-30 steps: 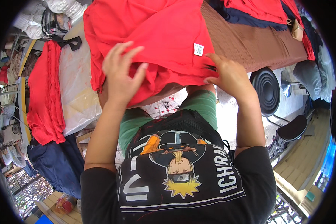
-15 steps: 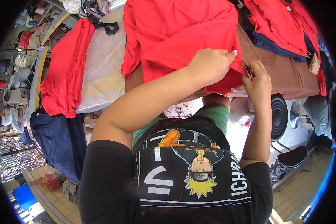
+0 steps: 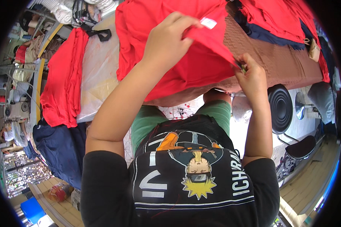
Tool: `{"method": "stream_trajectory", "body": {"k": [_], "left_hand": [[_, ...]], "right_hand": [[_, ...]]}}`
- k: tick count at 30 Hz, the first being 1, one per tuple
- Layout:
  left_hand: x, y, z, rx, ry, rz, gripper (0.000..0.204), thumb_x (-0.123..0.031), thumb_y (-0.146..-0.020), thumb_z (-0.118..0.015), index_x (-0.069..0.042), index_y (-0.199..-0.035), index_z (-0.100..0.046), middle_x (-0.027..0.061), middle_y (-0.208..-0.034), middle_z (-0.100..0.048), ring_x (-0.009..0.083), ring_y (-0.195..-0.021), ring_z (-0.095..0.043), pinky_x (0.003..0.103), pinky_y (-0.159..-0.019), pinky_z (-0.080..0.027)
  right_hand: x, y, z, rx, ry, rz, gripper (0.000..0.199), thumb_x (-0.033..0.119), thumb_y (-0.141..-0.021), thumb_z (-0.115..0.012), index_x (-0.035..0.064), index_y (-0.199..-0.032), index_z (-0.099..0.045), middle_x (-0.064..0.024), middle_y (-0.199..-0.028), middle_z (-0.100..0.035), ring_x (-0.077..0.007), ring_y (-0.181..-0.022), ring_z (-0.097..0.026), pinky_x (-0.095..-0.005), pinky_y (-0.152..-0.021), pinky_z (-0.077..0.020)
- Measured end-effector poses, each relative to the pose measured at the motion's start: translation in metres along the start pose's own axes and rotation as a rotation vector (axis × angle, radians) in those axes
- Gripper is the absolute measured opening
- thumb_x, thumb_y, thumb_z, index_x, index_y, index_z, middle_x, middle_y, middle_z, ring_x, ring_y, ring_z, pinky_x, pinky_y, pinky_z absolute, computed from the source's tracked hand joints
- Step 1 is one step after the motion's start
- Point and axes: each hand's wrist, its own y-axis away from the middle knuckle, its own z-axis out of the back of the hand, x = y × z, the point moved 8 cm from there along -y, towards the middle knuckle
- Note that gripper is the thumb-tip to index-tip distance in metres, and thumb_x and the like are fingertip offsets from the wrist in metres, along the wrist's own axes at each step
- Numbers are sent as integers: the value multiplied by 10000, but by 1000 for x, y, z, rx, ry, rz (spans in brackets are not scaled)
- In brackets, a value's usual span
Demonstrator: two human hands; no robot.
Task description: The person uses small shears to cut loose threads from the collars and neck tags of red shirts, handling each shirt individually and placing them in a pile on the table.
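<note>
A red garment (image 3: 170, 81) lies across the table in front of me, its near part lifted and drawn out taut toward the right. My left hand (image 3: 168, 39) is closed on the fabric, slightly blurred, beside a small white label (image 3: 208, 23). At the garment's right edge, my right hand (image 3: 251, 73) is closed around a small dark-tipped tool (image 3: 240, 66) that looks like thread snips. The tool's tip meets the red edge; most of its body is hidden in the fingers.
Folded red garments (image 3: 64, 79) hang at the table's left side over plastic sheeting (image 3: 96, 72). More red clothes (image 3: 272, 19) lie on navy fabric at the far right of the brown-covered table (image 3: 288, 64). A round black stool (image 3: 280, 108) stands at right. Navy cloth (image 3: 60, 147) hangs at lower left.
My left hand has moved left and away from me, apart from the right hand, stretching the red fabric. The white label has come into fuller view. My right hand has shifted slightly left.
</note>
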Motion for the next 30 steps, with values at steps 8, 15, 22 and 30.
{"method": "stream_trajectory", "body": {"k": [8, 15, 22, 30], "left_hand": [[51, 94, -7, 71, -238, 7, 220, 44, -689, -592, -98, -847, -646, 39, -916, -603, 272, -924, -561, 390, -787, -448], [54, 102, -7, 231, -34, 200, 249, 33, -772, -614, -107, -966, -685, 34, -1056, -639, 254, -1053, -558, 368, -916, -440], [35, 99, -83, 552, 20, -35, 284, -112, -811, -684, -165, -1089, -688, 24, -1185, -587, 245, -1080, -532, 361, -919, -439], [52, 104, -70, 527, 306, 118, 85, -161, -785, -712, -77, -798, -712, 35, -993, -681, 235, -986, -594, 356, -884, -455]], "right_hand": [[18, 28, -32, 233, 167, 245, 230, -11, -709, -605, 65, -910, -523, -121, -928, -566, -370, -780, -625, -470, -623, -490], [8, 14, -37, 413, -33, 180, 212, 50, -708, -647, 43, -920, -633, -139, -885, -623, -360, -806, -630, -444, -702, -493], [-3, 5, -92, 361, -212, 75, 225, 62, -724, -646, 47, -949, -650, -162, -874, -657, -337, -803, -641, -401, -711, -504], [-22, 8, -104, 336, -329, 9, 245, 18, -718, -638, 30, -962, -654, -140, -874, -660, -297, -792, -652, -360, -711, -509]]}}
